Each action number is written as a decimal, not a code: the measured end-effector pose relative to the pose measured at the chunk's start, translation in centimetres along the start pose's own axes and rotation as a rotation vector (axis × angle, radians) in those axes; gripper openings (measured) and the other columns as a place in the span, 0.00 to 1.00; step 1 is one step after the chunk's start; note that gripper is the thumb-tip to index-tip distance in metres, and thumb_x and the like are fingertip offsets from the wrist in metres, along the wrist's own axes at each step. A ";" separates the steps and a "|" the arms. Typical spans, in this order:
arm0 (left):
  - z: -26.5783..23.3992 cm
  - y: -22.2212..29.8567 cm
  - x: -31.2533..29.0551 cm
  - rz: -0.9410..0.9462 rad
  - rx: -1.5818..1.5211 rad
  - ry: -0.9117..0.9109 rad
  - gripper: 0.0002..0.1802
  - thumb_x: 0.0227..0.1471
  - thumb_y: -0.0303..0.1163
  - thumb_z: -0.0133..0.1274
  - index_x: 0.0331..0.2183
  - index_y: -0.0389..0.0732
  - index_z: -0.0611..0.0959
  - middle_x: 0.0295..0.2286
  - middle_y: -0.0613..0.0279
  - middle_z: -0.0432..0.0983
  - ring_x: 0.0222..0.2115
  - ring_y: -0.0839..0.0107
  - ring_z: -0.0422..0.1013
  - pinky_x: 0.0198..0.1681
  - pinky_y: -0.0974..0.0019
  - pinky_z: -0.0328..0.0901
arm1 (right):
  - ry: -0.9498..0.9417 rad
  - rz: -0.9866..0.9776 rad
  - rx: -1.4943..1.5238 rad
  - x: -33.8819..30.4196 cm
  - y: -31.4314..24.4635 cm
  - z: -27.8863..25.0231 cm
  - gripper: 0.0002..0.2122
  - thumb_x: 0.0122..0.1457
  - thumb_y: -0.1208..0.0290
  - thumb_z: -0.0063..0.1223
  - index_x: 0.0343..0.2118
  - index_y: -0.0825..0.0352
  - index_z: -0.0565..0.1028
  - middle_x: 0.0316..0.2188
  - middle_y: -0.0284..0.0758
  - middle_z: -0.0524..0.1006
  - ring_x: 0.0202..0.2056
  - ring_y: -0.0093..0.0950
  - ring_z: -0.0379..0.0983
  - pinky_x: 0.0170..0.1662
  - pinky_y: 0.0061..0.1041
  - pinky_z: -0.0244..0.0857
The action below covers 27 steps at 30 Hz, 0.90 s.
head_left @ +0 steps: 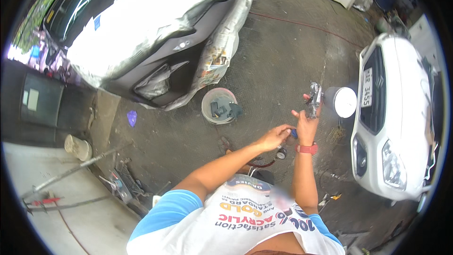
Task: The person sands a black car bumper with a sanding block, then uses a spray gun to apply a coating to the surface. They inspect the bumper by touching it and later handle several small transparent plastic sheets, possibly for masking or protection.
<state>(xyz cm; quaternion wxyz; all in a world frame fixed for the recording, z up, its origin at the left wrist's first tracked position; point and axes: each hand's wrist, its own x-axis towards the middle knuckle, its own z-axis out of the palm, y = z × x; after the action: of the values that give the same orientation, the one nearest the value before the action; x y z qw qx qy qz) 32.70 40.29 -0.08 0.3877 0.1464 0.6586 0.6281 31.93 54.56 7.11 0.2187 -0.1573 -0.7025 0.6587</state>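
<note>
My right hand (308, 127) is wrapped round a metallic spray gun (313, 100), held up in front of me. A red watch (307, 148) is on that wrist. My left hand (275, 138) reaches across to it with its fingers drawn together. Its fingertips are at a small blue part (294, 133) beside the base of my right hand; whether they grip it is too small to make out. Just below hangs a round pressure gauge (281, 153), with a dark red hose (262, 164) curving near it.
A dark car body (186, 42) masked with newspaper and sheeting stands far left. A white car (391, 113) is at right, beside a white-topped bucket (345, 102). A bucket (219, 91) holding dark items stands mid-floor. Metal stands (120, 184) lie lower left; a red hose (302, 23) crosses the far floor.
</note>
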 end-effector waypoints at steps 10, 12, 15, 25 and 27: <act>-11.6 -1.8 -1.8 0.030 -0.382 -0.036 0.15 0.75 0.47 0.47 0.49 0.49 0.80 0.33 0.78 0.72 0.33 0.83 0.65 0.39 0.73 0.63 | 0.045 0.106 -0.029 -0.7 0.5 13.2 0.38 0.72 0.36 0.41 0.77 0.55 0.53 0.49 0.40 0.80 0.44 0.26 0.79 0.24 0.21 0.70; -13.2 -0.7 -1.6 0.008 -0.432 -0.077 0.13 0.74 0.47 0.49 0.46 0.50 0.80 0.34 0.78 0.72 0.33 0.82 0.66 0.39 0.73 0.63 | 0.087 0.114 -0.042 -0.1 1.4 14.1 0.39 0.70 0.30 0.36 0.72 0.58 0.57 0.46 0.40 0.81 0.39 0.25 0.77 0.22 0.22 0.67; -16.0 -1.3 -0.9 -0.002 -0.487 -0.220 0.12 0.73 0.48 0.50 0.44 0.51 0.79 0.35 0.78 0.73 0.35 0.82 0.68 0.40 0.71 0.63 | 0.145 0.123 -0.087 0.2 0.1 16.8 0.40 0.70 0.29 0.34 0.65 0.66 0.64 0.42 0.40 0.82 0.32 0.23 0.76 0.21 0.21 0.65; -17.4 -4.1 5.9 -0.172 -0.517 -0.245 0.22 0.76 0.48 0.43 0.60 0.48 0.78 0.42 0.72 0.77 0.41 0.76 0.71 0.46 0.65 0.66 | 0.172 0.306 -0.084 5.5 3.5 17.5 0.39 0.74 0.35 0.36 0.75 0.64 0.58 0.40 0.40 0.81 0.37 0.26 0.79 0.21 0.22 0.68; -17.5 -3.1 7.1 -0.202 -0.513 -0.150 0.24 0.76 0.49 0.41 0.61 0.47 0.77 0.45 0.69 0.79 0.44 0.74 0.72 0.49 0.65 0.66 | 0.191 0.343 -0.088 7.7 4.4 17.6 0.38 0.75 0.36 0.36 0.73 0.66 0.60 0.40 0.41 0.82 0.37 0.26 0.80 0.20 0.22 0.68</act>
<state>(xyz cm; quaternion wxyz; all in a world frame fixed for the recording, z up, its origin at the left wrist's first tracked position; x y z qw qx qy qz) 16.79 32.10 -6.84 0.5204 0.0232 0.4590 0.7197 16.04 43.76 2.90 0.1619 -0.3460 -0.6694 0.6372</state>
